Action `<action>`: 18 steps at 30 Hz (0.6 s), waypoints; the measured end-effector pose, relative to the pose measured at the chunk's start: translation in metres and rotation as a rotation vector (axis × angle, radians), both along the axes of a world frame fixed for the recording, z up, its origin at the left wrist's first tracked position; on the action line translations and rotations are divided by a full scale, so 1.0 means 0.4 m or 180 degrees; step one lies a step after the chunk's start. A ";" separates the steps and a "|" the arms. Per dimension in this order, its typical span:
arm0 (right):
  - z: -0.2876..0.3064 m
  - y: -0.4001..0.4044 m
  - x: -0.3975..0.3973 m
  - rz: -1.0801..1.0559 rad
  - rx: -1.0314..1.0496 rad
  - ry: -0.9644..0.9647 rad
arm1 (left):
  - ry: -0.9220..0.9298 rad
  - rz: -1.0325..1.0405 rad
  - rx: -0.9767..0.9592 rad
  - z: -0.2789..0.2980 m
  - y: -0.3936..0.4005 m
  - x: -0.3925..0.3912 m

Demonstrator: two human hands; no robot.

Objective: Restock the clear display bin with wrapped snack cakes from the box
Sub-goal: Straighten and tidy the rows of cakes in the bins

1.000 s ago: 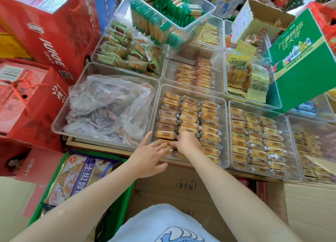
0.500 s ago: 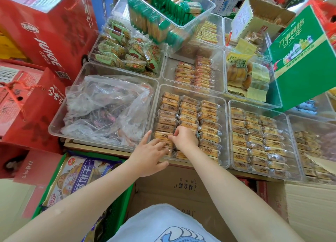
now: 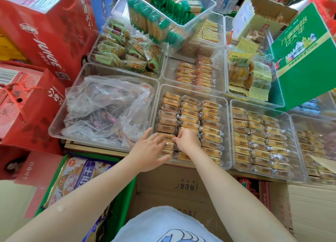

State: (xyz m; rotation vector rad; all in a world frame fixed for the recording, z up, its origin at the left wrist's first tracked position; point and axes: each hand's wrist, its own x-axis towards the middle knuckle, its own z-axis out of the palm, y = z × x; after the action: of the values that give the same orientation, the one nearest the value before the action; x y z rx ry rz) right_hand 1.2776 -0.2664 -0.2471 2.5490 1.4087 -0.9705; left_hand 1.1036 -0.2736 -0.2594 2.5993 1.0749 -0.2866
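Note:
A clear display bin (image 3: 225, 103) in the middle holds three rows of wrapped golden snack cakes (image 3: 190, 112). My left hand (image 3: 149, 150) lies flat with spread fingers on the cakes at the near left corner of the bin. My right hand (image 3: 188, 139) is beside it, fingers curled and pinching a wrapped cake in the near middle row. A brown cardboard box (image 3: 174, 185) stands open just below the bin, under my arms; its inside is hidden by my body.
To the right sits another clear bin of similar cakes (image 3: 258, 138). On the left is a bin with crumpled plastic bags (image 3: 107, 110). Red cartons (image 3: 41, 41) are stacked far left, a green carton (image 3: 305, 60) far right. More snack bins (image 3: 171, 10) fill the back.
My left hand slid forward from the bin's near edge onto the near left cakes. My right hand moved slightly farther into the bin, still curled on the cakes.

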 end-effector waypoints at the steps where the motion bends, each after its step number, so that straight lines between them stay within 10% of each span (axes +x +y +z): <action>1: 0.002 0.001 0.003 0.0016 -0.0014 0.0004 | -0.0020 -0.0015 0.0003 -0.002 0.002 -0.001; 18: -0.002 0.052 -0.011 -0.0699 0.0448 0.0194 | 0.0193 0.0143 0.0123 0.001 0.055 0.028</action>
State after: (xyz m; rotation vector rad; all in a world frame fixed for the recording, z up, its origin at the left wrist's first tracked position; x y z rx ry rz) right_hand 1.2734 -0.2456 -0.2481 2.8496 1.2736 -1.0212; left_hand 1.1147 -0.2517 -0.2589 2.6119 1.1689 -0.3395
